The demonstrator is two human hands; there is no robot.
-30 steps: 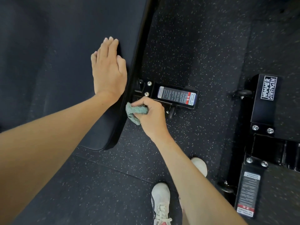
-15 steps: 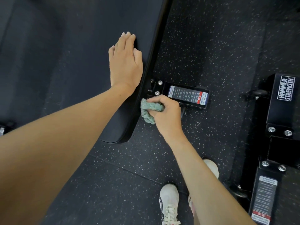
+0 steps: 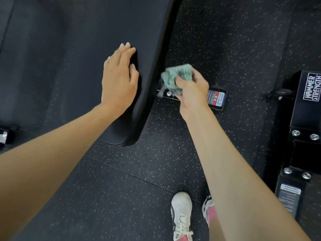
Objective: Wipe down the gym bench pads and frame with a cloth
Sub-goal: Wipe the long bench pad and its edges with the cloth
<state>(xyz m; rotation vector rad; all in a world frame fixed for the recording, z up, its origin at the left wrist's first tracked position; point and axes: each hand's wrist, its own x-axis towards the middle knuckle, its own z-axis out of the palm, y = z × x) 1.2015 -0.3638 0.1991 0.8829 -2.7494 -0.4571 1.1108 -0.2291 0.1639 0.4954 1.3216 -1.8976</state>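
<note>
The black bench pad (image 3: 66, 66) fills the upper left. My left hand (image 3: 119, 79) lies flat on it near its right edge, fingers straight. A bunched green cloth (image 3: 175, 77) is gripped in my right hand (image 3: 192, 91), just right of the pad's edge and above the black frame foot (image 3: 218, 100). That foot carries a warning label and bolts, and my hand covers most of it.
Speckled black rubber flooring (image 3: 225, 40) lies all around. A second black frame marked HAMMER STRENGTH (image 3: 311, 89) with bolts stands at the right edge. My white shoes (image 3: 181, 214) are on the floor at the bottom.
My right hand has lifted the cloth up from beside the frame foot's front to above it, near the pad's edge. The left hand stays flat on the pad.
</note>
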